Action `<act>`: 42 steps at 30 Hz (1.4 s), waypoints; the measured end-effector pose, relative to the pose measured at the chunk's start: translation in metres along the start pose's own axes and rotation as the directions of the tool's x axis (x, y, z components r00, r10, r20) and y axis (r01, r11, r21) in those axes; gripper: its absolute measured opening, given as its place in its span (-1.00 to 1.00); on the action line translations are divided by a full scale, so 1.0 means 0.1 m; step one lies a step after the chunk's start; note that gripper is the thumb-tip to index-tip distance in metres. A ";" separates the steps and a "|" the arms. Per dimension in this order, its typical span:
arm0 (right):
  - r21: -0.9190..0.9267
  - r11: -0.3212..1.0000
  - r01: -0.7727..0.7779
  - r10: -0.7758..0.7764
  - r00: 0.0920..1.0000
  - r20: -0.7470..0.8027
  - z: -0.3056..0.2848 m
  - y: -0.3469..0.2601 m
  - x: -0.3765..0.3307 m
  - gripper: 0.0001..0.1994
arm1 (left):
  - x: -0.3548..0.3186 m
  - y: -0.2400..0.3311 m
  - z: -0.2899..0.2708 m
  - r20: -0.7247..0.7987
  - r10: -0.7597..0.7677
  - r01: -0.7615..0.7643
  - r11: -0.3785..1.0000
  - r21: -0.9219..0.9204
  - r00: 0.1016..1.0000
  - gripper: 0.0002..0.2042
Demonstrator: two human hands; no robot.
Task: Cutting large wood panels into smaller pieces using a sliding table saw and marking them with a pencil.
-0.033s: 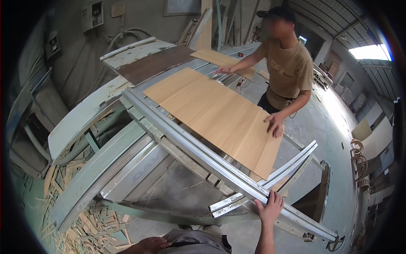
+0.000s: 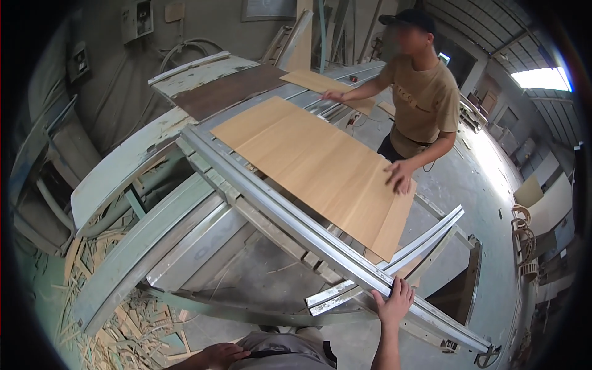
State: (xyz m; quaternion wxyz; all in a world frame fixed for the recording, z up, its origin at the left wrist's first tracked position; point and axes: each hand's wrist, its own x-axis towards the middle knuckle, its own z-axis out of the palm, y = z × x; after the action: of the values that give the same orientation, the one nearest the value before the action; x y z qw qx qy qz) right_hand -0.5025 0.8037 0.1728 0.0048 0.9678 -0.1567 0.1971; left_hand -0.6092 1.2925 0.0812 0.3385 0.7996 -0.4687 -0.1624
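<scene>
My right hand rests on the long metal rail at the near side of a frame. Its thumb is spread and the fingers lie over the rail without wrapping round it. At the lower edge, my left hand lies against my grey clothing at the waist, with nothing visible in it. Beyond the rail a wide, light wood-grain panel lies across the frame. A co-worker stands at its far right side, one hand by the panel's right edge and the other hand near its far edge.
A narrower wood-grain strip and a dark brown board lie farther back. Curved pale green panels lean at the left above heaped wood scraps. Crossed metal bars stick out at the right. Electrical boxes hang on the back wall.
The co-worker's hand at the far edge has drawn back from the panel. Their other hand has shifted slightly upward at the right edge. My hands stay in place.
</scene>
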 end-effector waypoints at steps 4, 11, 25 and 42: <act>-0.009 1.000 0.002 -0.002 1.000 -0.004 0.03 0.00 -0.02 -0.24 | 0.03 0.06 -0.07 0.040 -0.050 0.050 0.999 -0.012 0.998 -0.33; -0.013 1.000 -0.011 0.011 1.000 0.006 0.04 0.02 -0.06 -0.23 | 0.06 0.04 0.00 0.076 -0.070 0.068 0.997 0.029 0.995 -0.33; -0.015 1.000 -0.012 0.012 1.000 -0.007 0.05 0.00 -0.04 -0.22 | 0.18 -0.03 -0.12 -0.048 0.021 -0.023 0.999 -0.039 0.999 -0.38; -0.005 1.000 -0.025 0.024 0.997 -0.071 0.22 0.00 -0.10 -0.25 | -0.25 0.11 0.06 -0.050 -0.116 0.086 0.909 -0.408 0.992 -0.63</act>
State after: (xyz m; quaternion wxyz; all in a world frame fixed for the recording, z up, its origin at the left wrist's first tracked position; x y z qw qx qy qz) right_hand -0.5029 0.8051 0.1484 0.0105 0.9581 -0.1689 0.2310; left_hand -0.6325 1.3082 0.0825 0.5049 0.7406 -0.3703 -0.2438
